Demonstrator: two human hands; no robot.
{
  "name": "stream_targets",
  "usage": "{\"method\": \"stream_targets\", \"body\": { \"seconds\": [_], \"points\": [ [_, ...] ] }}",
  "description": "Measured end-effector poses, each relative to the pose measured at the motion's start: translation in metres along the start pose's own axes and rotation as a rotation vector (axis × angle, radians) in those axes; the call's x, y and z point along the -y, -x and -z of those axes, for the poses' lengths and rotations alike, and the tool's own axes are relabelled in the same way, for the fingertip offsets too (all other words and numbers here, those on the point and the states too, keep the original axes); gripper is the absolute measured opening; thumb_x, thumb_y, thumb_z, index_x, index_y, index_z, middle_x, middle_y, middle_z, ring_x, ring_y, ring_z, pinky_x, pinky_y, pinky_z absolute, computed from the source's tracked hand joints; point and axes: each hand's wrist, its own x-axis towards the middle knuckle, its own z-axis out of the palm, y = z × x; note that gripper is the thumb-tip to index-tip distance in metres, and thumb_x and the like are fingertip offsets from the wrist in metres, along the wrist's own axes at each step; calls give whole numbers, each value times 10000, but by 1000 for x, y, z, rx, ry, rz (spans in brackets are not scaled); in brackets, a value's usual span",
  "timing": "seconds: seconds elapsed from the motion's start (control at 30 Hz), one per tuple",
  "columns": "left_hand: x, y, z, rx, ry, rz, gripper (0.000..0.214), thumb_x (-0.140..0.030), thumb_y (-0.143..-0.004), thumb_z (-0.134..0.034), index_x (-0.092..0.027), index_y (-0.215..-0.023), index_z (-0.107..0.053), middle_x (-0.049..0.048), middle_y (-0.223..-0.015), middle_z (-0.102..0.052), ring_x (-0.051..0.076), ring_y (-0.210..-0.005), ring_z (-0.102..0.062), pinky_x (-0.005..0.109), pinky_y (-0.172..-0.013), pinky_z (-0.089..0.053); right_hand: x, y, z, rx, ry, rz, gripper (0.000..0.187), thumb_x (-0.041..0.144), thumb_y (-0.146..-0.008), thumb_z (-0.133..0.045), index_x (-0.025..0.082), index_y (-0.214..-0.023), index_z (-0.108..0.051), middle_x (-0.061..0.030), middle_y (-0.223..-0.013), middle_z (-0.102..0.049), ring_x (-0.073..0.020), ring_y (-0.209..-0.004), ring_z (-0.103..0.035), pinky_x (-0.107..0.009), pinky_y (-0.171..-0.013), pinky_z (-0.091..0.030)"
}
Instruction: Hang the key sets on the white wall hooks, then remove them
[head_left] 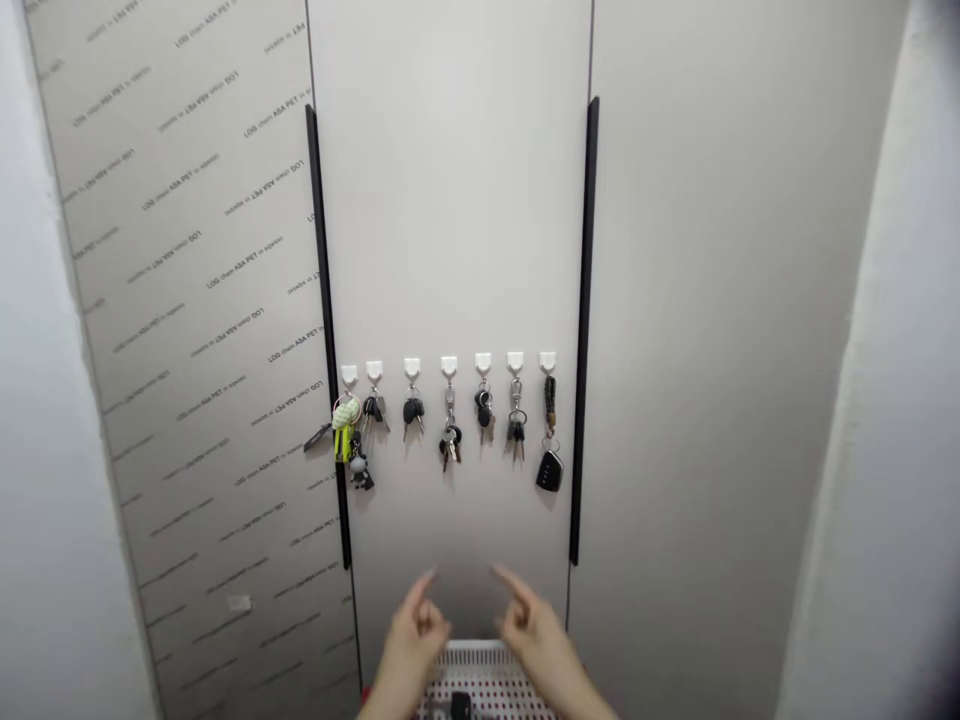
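My left hand (417, 632) is raised over the left side of a white perforated basket (487, 655), index finger stretched upward, the other fingers partly curled. On the basket's right side my right hand (531, 632) mirrors it, index finger pointing up and inward. Neither hand holds anything, and a gap separates them. Inside the basket lies a black key (460, 705), cut off by the lower edge. Above the hands, several key sets hang in a row, among them a bunch with a yellow-green charm (346, 415), a bunch of keys (450, 442) and a black car key (550, 470).
White adhesive hooks (448, 366) carry the keys on a pale cabinet door (450, 200). Long black handles (585, 330) run down both its sides. The left panel (195, 300) has printed film on it. White walls (892, 400) stand at both sides.
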Motion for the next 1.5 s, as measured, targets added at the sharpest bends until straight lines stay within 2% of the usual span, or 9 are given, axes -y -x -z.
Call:
{"method": "stream_targets", "body": {
  "seconds": [0.17,0.3,0.6,0.73,0.8,0.9,1.03,1.23,1.5],
  "points": [
    [-101,13,-1,59,255,-343,765,-185,-597,-508,-249,-1192,-33,-81,-498,-334,23,-418,-259,146,-418,-229,95,1,30,-62,-461,361,660,182,-660,-430,253,-1196,-52,96,-458,-265,-45,-393,-229,-165,-392,-227],
    [-135,26,-7,156,285,-501,783,-144,-615,-488,-264,-1189,32,-76,-502,-337,30,-441,-292,152,-433,-252,122,8,35,5,-656,465,677,157,-659,-438,307,-1186,-39,99,-446,-284,-42,-382,-237,-173,-387,-235],
    [-130,21,-19,178,278,-464,784,-149,-599,-496,-251,-1192,8,-82,-487,-330,26,-431,-286,154,-426,-243,115,4,30,10,-671,426,685,150,-648,-447,294,-1188,-51,103,-444,-279,-35,-371,-245,-168,-376,-235],
    [-105,5,-15,135,156,-292,740,-138,-570,-498,-200,-1188,-95,-88,-489,-346,22,-418,-289,155,-421,-236,98,-3,35,-22,-508,311,603,190,-642,-451,251,-1172,-171,103,-440,-272,-31,-357,-241,-162,-362,-219],
    [-90,-7,-10,126,51,-160,629,-142,-543,-503,-139,-1124,-262,-87,-487,-356,19,-407,-293,159,-411,-228,89,-17,45,-126,-356,235,472,234,-631,-455,175,-1086,-347,97,-431,-287,-35,-355,-257,-168,-362,-230],
    [-78,-25,-4,82,-9,-92,441,-183,-536,-494,-101,-961,-410,-90,-465,-343,19,-385,-294,164,-395,-212,81,-53,70,-466,-175,230,360,301,-604,-459,106,-906,-481,47,-505,-406,-63,-436,-370,-198,-437,-317],
    [-89,-41,-7,52,-21,-126,344,-203,-554,-470,-119,-884,-424,-87,-470,-355,26,-388,-331,162,-392,-221,86,-104,104,-718,125,236,369,356,-593,-446,119,-870,-501,-46,-715,-528,-123,-617,-473,-252,-586,-361],
    [-105,-54,-23,108,-120,-150,288,-156,-566,-439,-124,-851,-437,-74,-495,-384,32,-407,-372,160,-398,-255,88,-128,120,-682,268,246,242,347,-625,-397,142,-641,-524,-31,-580,-541,-125,-544,-478,-245,-532,-348],
    [-126,-77,-39,57,-283,-234,273,-126,-589,-432,-123,-860,-463,-14,-609,-484,56,-478,-454,169,-440,-315,121,-121,131,-673,183,394,285,371,-670,-324,134,-715,-477,-13,-580,-505,-90,-482,-446,-204,-459,-346]
  ]
}}
